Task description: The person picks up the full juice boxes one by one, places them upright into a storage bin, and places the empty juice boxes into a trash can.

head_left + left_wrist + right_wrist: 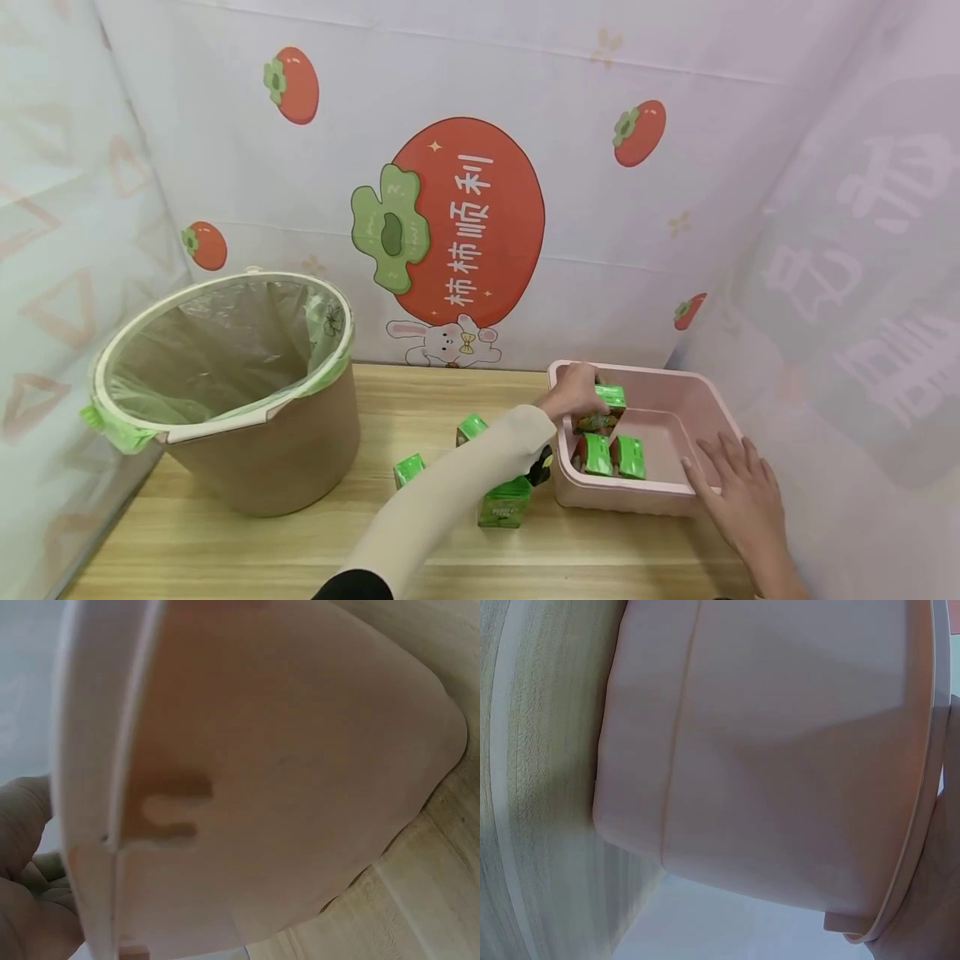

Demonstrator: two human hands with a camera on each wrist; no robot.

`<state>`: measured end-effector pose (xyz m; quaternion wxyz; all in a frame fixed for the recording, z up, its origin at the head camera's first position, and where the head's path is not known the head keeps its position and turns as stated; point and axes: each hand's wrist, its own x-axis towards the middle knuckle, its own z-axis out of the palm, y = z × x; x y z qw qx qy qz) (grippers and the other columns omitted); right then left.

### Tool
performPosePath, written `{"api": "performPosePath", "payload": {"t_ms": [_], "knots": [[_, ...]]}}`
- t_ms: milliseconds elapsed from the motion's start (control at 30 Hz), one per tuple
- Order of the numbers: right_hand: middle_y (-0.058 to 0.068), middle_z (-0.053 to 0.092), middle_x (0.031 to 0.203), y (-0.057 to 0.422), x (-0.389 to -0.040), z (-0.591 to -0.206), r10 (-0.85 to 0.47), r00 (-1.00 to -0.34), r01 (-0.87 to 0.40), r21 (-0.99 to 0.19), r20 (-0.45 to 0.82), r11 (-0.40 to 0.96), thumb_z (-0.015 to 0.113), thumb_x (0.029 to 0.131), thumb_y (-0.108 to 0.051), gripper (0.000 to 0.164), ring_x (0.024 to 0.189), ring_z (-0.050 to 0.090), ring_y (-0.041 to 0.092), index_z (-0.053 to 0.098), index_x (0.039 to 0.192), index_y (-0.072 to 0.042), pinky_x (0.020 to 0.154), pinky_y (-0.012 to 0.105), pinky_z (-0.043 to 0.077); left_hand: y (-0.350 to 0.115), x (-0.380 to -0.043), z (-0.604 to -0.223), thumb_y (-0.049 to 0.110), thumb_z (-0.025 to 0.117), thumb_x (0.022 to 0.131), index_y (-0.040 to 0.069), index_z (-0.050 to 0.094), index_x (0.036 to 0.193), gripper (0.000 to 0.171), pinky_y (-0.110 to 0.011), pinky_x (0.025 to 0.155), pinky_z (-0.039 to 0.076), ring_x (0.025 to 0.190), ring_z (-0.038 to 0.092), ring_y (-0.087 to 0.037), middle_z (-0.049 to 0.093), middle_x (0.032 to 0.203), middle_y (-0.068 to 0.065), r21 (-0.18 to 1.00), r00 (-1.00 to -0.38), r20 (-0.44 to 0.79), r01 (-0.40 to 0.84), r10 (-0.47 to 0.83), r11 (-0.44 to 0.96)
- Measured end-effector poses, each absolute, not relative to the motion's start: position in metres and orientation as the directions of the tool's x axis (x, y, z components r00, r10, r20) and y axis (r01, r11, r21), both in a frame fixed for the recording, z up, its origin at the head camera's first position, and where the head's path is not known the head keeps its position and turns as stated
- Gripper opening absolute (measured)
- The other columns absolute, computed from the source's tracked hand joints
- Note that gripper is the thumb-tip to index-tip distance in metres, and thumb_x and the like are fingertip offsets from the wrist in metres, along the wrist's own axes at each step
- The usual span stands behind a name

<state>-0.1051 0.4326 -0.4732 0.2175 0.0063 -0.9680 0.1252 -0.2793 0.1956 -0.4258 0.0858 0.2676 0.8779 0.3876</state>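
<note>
My left hand [576,393] reaches over the left rim of a pink plastic bin [678,373] and grips a small green-topped box [612,398] inside it. Two more such boxes, one green-topped box [597,455] and another green-topped box [631,457], stand side by side at the bin's near left. My right hand [742,492] rests with fairly straight fingers on the right rim. In the left wrist view the bin's outer wall [285,765] hides what the left hand [30,877] holds. The right wrist view shows the bin's outer wall [780,765] beside the right hand [922,892].
On the wooden table [300,550] stand several green-topped boxes, among them a near box [504,504], a left box [408,469] and a box [471,427] partly behind the left sleeve [457,475]. A brown bucket [292,458] with a bag liner stands at the left.
</note>
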Motion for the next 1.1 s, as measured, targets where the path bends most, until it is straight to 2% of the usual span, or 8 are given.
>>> {"api": "performPosePath", "payload": {"t_ms": [167,267,367,733,833,933,1000,1100], "knots": [[0.036,0.047,0.149,0.432,-0.105,-0.474,0.047,-0.905,-0.061,-0.239,0.422,0.969,0.058,0.105,-0.042,0.052,0.14,0.034,0.061,0.063,0.135,0.0,0.11,0.076,0.025,0.2,-0.28,-0.434,0.001,0.09,0.079,0.011,0.048,0.06,0.048,-0.019,0.05,0.037,0.053,0.035,-0.008,0.037,0.053,0.006,0.667,-0.841,0.026,0.417,0.54,0.617],[0.036,0.046,0.149,0.432,-0.106,-0.474,0.048,-0.908,-0.057,-0.238,0.416,0.97,0.057,0.105,-0.042,0.052,0.141,0.033,0.061,0.062,0.136,0.0,0.11,0.076,0.024,0.199,-0.279,-0.434,-0.002,0.089,0.078,0.013,0.034,0.058,0.06,-0.019,0.05,0.036,0.052,0.03,-0.009,0.024,0.054,0.006,0.653,-0.839,-0.001,0.411,0.544,0.636],[0.036,0.046,0.15,0.432,-0.107,-0.475,0.048,-0.912,-0.054,-0.234,0.408,0.971,0.057,0.106,-0.043,0.053,0.142,0.032,0.061,0.062,0.136,0.0,0.111,0.075,0.024,0.198,-0.279,-0.433,-0.002,0.086,0.08,0.013,0.03,0.061,0.061,-0.02,0.05,0.035,0.053,0.028,-0.01,0.019,0.058,0.005,0.641,-0.84,-0.042,0.393,0.541,0.66],[0.036,0.047,0.15,0.43,-0.105,-0.475,0.053,-0.914,-0.047,-0.236,0.401,0.971,0.057,0.106,-0.042,0.052,0.142,0.032,0.06,0.062,0.136,0.0,0.112,0.075,0.023,0.198,-0.279,-0.429,-0.008,0.078,0.086,0.012,0.038,0.067,0.048,-0.024,0.047,0.035,0.054,0.034,-0.013,0.026,0.063,0.001,0.591,-0.83,-0.174,0.342,0.53,0.73],[0.036,0.046,0.15,0.43,-0.106,-0.476,0.052,-0.915,-0.048,-0.237,0.4,0.97,0.057,0.106,-0.042,0.052,0.142,0.032,0.061,0.062,0.136,0.0,0.111,0.076,0.023,0.194,-0.277,-0.424,-0.002,0.081,0.089,0.009,0.053,0.074,0.033,-0.024,0.051,0.04,0.058,0.041,-0.012,0.039,0.066,0.002,0.604,-0.813,-0.183,0.352,0.553,0.716],[0.036,0.047,0.149,0.43,-0.107,-0.477,0.047,-0.913,-0.053,-0.233,0.405,0.971,0.057,0.106,-0.042,0.052,0.141,0.033,0.061,0.063,0.135,0.0,0.111,0.076,0.024,0.187,-0.274,-0.417,0.006,0.085,0.09,0.006,0.071,0.098,0.016,-0.021,0.062,0.05,0.072,0.058,-0.009,0.066,0.088,0.0,0.627,-0.788,-0.164,0.381,0.593,0.68],[0.036,0.048,0.149,0.432,-0.107,-0.477,0.04,-0.91,-0.061,-0.228,0.413,0.972,0.057,0.106,-0.042,0.052,0.14,0.033,0.061,0.063,0.135,0.001,0.11,0.076,0.025,0.183,-0.274,-0.413,0.009,0.086,0.09,0.003,0.073,0.118,0.032,-0.02,0.071,0.054,0.088,0.066,-0.011,0.073,0.11,-0.004,0.65,-0.766,-0.133,0.411,0.629,0.639],[0.036,0.048,0.148,0.433,-0.107,-0.477,0.039,-0.906,-0.066,-0.232,0.421,0.97,0.056,0.106,-0.041,0.051,0.141,0.033,0.061,0.063,0.135,0.0,0.11,0.076,0.025,0.175,-0.276,-0.405,0.012,0.085,0.091,0.001,0.07,0.129,0.042,-0.021,0.081,0.055,0.104,0.069,-0.016,0.072,0.123,-0.009,0.662,-0.732,-0.108,0.452,0.673,0.598]]}}
